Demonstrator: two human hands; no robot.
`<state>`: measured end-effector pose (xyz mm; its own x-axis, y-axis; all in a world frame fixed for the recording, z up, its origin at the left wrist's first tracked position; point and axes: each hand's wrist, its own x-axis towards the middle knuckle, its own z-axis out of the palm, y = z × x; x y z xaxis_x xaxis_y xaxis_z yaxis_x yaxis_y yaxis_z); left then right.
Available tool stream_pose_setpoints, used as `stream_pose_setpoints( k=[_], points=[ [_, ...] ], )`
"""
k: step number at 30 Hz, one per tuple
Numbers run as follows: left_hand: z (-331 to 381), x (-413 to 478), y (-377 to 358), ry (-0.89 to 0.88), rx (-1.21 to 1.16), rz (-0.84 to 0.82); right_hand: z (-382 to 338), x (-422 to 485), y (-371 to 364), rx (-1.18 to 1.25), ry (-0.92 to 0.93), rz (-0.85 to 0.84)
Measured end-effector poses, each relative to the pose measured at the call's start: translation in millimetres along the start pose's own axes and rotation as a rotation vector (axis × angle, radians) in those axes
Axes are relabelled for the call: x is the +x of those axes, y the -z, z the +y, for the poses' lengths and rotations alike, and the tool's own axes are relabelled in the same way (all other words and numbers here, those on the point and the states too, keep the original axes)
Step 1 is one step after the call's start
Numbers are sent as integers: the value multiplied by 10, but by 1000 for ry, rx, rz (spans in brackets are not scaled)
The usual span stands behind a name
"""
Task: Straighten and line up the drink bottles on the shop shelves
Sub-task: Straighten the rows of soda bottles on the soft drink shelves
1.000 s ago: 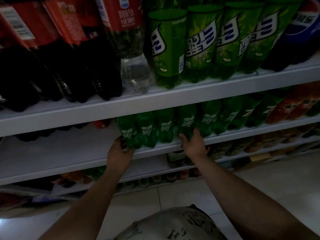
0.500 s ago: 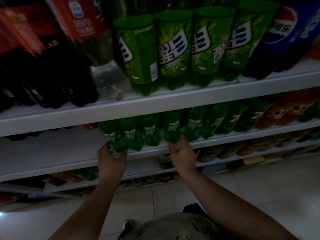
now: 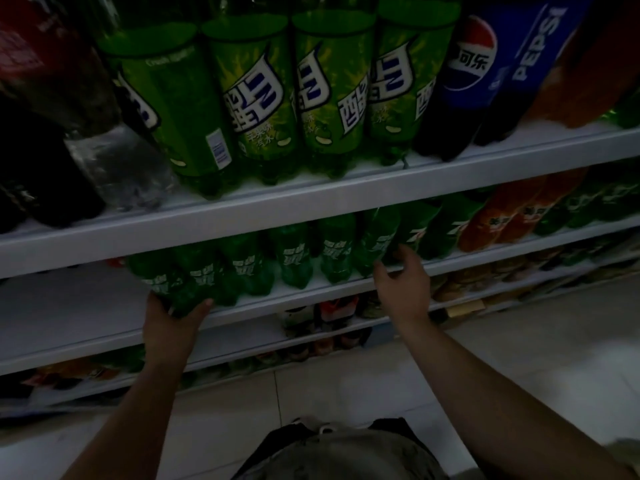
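A row of small green soda bottles (image 3: 294, 258) stands along the front of the middle shelf (image 3: 304, 299). My left hand (image 3: 171, 320) cups the base of the leftmost green bottle (image 3: 166, 285), thumb and fingers curled round it. My right hand (image 3: 403, 282) reaches to a green bottle (image 3: 375, 244) further right, fingers loosely spread at its base, touching it or nearly so. Large green bottles (image 3: 263, 98) stand on the upper shelf (image 3: 311, 199).
Blue Pepsi bottles (image 3: 474, 71) and an orange one stand at the upper right, dark cola bottles (image 3: 41, 161) and a clear bottle (image 3: 121, 168) at the upper left. Orange bottles (image 3: 512, 213) continue the middle shelf to the right. Lower shelves hold more drinks above a tiled floor (image 3: 519, 358).
My right hand has moved right along the row to another green bottle. My left hand stays on the leftmost bottle. The view has shifted right and closer.
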<state>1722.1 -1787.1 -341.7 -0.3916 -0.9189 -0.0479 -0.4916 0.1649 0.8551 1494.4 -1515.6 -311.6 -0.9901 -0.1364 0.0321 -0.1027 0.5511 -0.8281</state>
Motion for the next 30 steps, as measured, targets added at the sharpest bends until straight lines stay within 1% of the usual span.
stream_pose_setpoints(
  k=[2, 4, 7, 9, 10, 12, 14, 16, 18, 21, 24, 27, 30],
  points=[
    [18, -21, 33, 3, -8, -30, -42, 10, -74, -5, 12, -5],
    [37, -60, 40, -2, -54, -49, -78, 1, -131, 0, 46, 30],
    [36, -116, 25, -9, -156, -30, -122, -13, -201, -21, 92, 64],
    [-1, -148, -2, -21, -163, 20, -125, -14, -225, -49, 111, 72],
    [-24, -164, -27, 2, -163, 62, -122, -14, -233, -56, 112, 73],
    [-48, -209, -88, 112, -190, 171, -112, -16, -243, -66, 107, 75],
    [-34, -284, -158, 165, -224, 275, -95, -23, -247, -69, 106, 82],
    [6, -359, -224, 180, -234, 322, -71, -27, -245, -64, 97, 83],
    [48, -416, -310, 217, -214, 331, -42, -22, -234, -52, 78, 70],
    [138, -514, -450, 253, -168, 331, 18, 11, -167, -30, 76, 30],
    [249, -699, -687, 248, -115, 304, 210, 77, 55, -35, 100, -28],
    [445, -956, -1091, 214, -57, 180, 556, 229, 417, -64, 93, -85],
    [760, -1244, -1608, 112, -19, 11, 889, 494, 870, -89, 79, -93]
  ],
)
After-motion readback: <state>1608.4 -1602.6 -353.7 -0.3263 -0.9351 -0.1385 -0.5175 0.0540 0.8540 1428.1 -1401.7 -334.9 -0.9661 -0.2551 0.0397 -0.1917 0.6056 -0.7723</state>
